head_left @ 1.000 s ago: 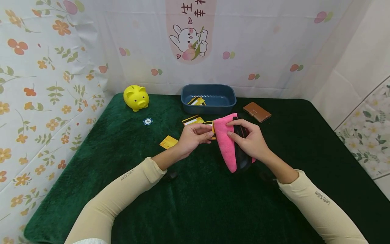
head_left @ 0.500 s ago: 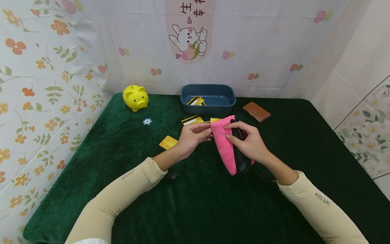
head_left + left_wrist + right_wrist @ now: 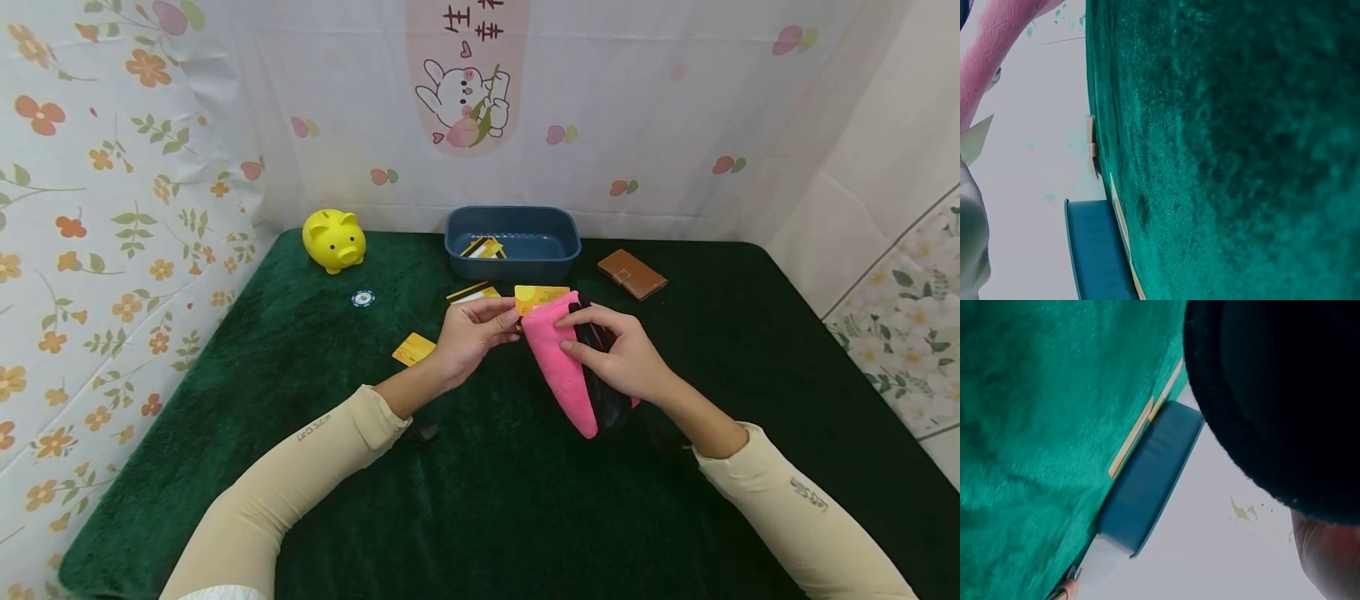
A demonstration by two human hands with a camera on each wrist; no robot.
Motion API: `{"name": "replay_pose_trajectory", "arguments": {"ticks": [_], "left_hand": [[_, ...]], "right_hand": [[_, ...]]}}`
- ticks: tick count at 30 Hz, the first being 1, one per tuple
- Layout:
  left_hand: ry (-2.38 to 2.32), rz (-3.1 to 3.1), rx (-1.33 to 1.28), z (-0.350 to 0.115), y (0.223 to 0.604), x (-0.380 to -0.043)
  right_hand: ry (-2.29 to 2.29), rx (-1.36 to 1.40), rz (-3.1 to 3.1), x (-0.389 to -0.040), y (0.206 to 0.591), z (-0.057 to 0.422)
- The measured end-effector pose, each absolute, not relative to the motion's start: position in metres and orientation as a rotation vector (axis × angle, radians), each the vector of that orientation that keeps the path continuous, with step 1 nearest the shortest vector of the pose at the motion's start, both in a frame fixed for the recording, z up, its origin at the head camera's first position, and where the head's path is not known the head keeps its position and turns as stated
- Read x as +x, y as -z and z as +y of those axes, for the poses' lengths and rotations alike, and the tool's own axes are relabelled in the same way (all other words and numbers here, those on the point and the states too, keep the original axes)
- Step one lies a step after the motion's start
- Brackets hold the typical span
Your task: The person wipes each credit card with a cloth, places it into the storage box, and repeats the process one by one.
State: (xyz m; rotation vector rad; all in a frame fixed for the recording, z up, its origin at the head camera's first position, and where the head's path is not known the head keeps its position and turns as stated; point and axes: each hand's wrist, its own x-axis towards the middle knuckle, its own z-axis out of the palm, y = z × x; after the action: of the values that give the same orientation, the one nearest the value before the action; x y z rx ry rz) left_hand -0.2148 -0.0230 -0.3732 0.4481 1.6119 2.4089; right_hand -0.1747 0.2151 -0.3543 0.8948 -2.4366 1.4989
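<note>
My left hand [image 3: 474, 337] pinches a yellow bank card [image 3: 542, 294] that stands up behind the top edge of a pink and black soft pouch [image 3: 558, 362]. How far the card is inside the pouch, I cannot tell. My right hand [image 3: 621, 350] grips the pouch's black side, thumb and forefinger on the pink front. In the left wrist view, the card [image 3: 975, 139] shows between my fingers and the pink cloth [image 3: 991, 47]. The pouch's dark side [image 3: 1272, 406] fills much of the right wrist view.
A blue bin [image 3: 514, 267] with several cards stands at the back. More cards [image 3: 474, 292] lie before it, another card [image 3: 413, 349] near my left wrist. A brown wallet [image 3: 632, 275] lies right; a yellow piggy bank [image 3: 334, 241] and poker chip [image 3: 363, 298] are left.
More of the yellow card shows above the pouch than before. My right hand has tilted the pouch, its top edge lower and its bottom end farther right. The left hand has hardly moved.
</note>
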Motion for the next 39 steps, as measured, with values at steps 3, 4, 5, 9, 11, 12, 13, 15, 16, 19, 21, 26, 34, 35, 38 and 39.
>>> {"name": "replay_pose_trajectory", "arguments": {"ticks": [3,4,5,9,11,12,13,15,16,19,21,26,34,35,38,39], "left_hand": [[-2.395,1.619,0.431,-0.023,0.372,-0.214],[-2.389,1.624,0.423,-0.023,0.371,-0.214],[-2.386,1.627,0.414,-0.023,0.371,-0.214],[-2.373,1.654,0.402,-0.025,0.369,-0.214],[-2.369,1.668,0.409,-0.026,0.369,-0.214],[-2.367,1.673,0.415,-0.027,0.368,-0.214],[-2.366,1.673,0.423,-0.028,0.368,-0.214],[-2.365,1.672,0.437,-0.029,0.368,-0.214],[-2.365,1.674,0.447,-0.03,0.367,-0.214],[-2.357,1.683,0.473,-0.031,0.367,-0.214],[-2.345,1.704,0.489,-0.032,0.368,-0.214],[-2.296,1.772,0.545,-0.036,0.37,-0.216],[-2.248,1.816,0.608,-0.04,0.37,-0.216],[-2.24,1.821,0.622,-0.041,0.37,-0.216],[-2.205,1.852,0.659,-0.043,0.37,-0.217],[-2.194,1.86,0.672,-0.043,0.37,-0.218]], "right_hand": [[-1.475,0.907,-2.442,-0.173,0.355,0.22],[-1.47,0.905,-2.445,-0.173,0.354,0.221],[-1.466,0.9,-2.447,-0.172,0.354,0.223],[-1.436,0.872,-2.463,-0.171,0.354,0.229],[-1.415,0.856,-2.471,-0.171,0.354,0.233],[-1.409,0.851,-2.471,-0.171,0.354,0.235],[-1.404,0.844,-2.471,-0.171,0.354,0.237],[-1.397,0.838,-2.468,-0.171,0.355,0.24],[-1.391,0.835,-2.467,-0.171,0.354,0.242],[-1.38,0.815,-2.468,-0.171,0.354,0.245],[-1.376,0.793,-2.475,-0.171,0.354,0.246],[-1.374,0.74,-2.496,-0.172,0.355,0.25],[-1.384,0.736,-2.477,-0.176,0.353,0.254],[-1.389,0.733,-2.475,-0.177,0.352,0.255],[-1.406,0.732,-2.467,-0.179,0.352,0.255],[-1.407,0.729,-2.466,-0.179,0.351,0.256]]}}
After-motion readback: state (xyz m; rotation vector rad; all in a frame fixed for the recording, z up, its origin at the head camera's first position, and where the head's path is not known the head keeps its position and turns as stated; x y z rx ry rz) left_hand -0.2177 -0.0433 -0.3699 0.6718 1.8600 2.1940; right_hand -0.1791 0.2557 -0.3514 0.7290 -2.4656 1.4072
